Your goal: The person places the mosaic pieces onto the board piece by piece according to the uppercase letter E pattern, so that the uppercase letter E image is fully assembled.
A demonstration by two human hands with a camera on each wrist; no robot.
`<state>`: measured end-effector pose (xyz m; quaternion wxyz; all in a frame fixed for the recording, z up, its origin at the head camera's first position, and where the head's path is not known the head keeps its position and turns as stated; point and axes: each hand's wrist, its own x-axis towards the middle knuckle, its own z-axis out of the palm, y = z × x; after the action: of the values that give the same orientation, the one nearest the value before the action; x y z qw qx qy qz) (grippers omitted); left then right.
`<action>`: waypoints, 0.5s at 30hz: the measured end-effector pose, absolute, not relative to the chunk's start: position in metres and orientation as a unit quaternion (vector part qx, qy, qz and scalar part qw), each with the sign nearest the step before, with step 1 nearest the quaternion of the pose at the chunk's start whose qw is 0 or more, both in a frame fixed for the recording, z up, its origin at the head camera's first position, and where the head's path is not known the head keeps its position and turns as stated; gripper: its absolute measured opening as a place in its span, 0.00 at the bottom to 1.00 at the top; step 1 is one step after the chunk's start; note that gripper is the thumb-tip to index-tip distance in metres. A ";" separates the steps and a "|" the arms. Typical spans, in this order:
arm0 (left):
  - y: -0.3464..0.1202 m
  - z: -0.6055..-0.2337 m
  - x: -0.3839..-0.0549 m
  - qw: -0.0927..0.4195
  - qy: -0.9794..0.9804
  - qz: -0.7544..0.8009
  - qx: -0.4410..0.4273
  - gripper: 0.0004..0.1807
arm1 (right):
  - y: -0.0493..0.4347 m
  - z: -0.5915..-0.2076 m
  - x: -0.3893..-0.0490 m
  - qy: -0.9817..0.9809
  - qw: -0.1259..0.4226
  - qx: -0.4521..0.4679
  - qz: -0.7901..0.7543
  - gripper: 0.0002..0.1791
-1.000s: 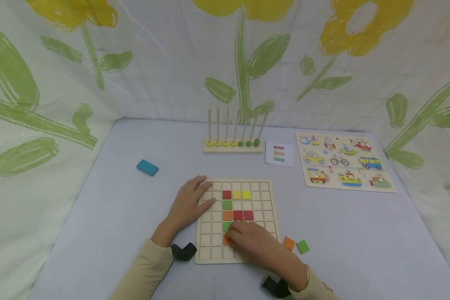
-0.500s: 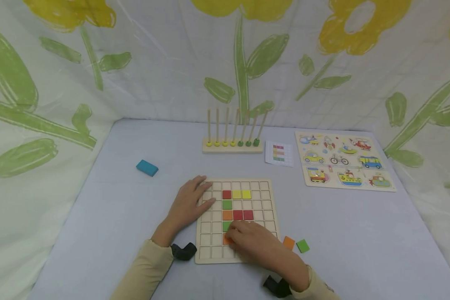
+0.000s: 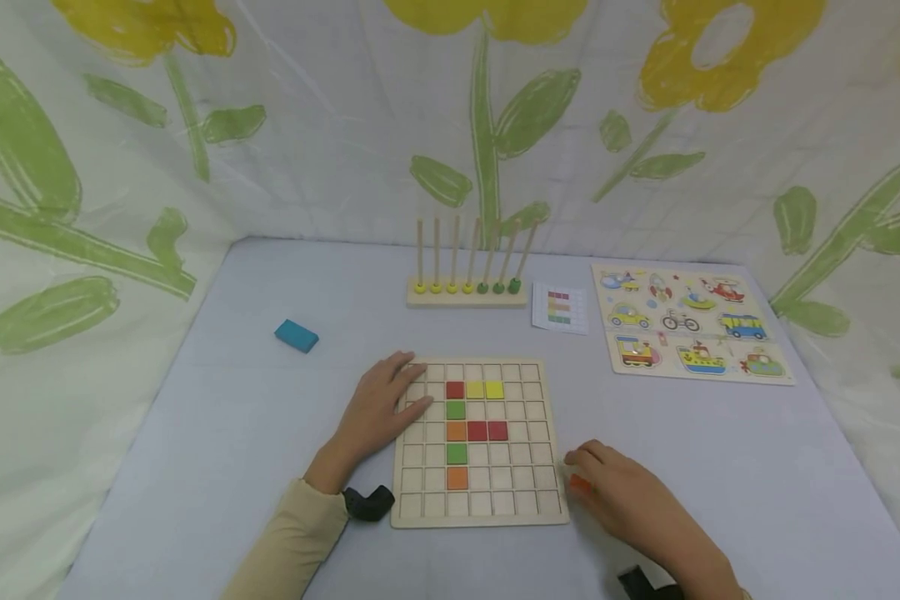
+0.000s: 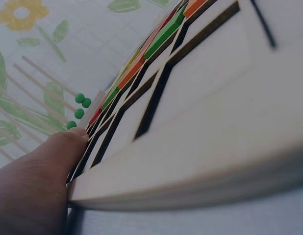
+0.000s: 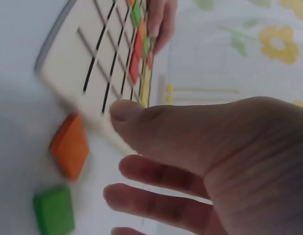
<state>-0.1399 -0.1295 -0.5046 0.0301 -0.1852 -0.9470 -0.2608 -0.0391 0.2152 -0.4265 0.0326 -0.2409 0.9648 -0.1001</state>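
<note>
A wooden grid board lies on the table with coloured square tiles in it. One column runs red, green, orange, green, then an orange tile lowest. Two yellow tiles extend right from the red one, two red tiles from the upper orange one. My left hand rests on the board's left edge, fingers spread. Off the right edge, my right hand hovers by a loose orange tile, thumb and fingers apart, holding nothing. Beside it lies a loose green tile, hidden by the hand in the head view.
Behind the board stands a peg rack with yellow and green beads. Next to it are a pattern card and a vehicle picture puzzle. A blue block lies at the back left.
My right hand has left the lower orange tile on the board and moved right to the loose tiles. That orange tile now shows fully in its cell. My left hand has stayed put.
</note>
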 end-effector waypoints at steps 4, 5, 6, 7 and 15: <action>-0.130 -0.504 -0.140 0.030 -0.946 -0.262 -0.187 0.31 | 0.231 -0.425 -0.031 0.976 0.076 -0.186 -0.081 0.23; -0.130 -0.505 -0.140 0.031 -0.946 -0.263 -0.187 0.31 | 0.234 -0.425 -0.029 0.977 0.086 -0.177 -0.078 0.24; -0.130 -0.505 -0.140 0.033 -0.946 -0.263 -0.188 0.31 | 0.236 -0.425 -0.028 0.978 0.097 -0.168 -0.080 0.24; -0.130 -0.505 -0.141 0.034 -0.946 -0.263 -0.188 0.31 | 0.238 -0.425 -0.028 0.977 0.105 -0.164 -0.082 0.24; -0.130 -0.506 -0.140 0.038 -0.946 -0.262 -0.190 0.31 | 0.246 -0.431 -0.025 0.975 0.104 -0.174 -0.090 0.21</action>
<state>-0.1402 -0.1301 -0.5059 0.0382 -0.1895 -0.9456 -0.2615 -0.0253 0.2459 -0.4315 0.1038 -0.1744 0.9751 -0.0896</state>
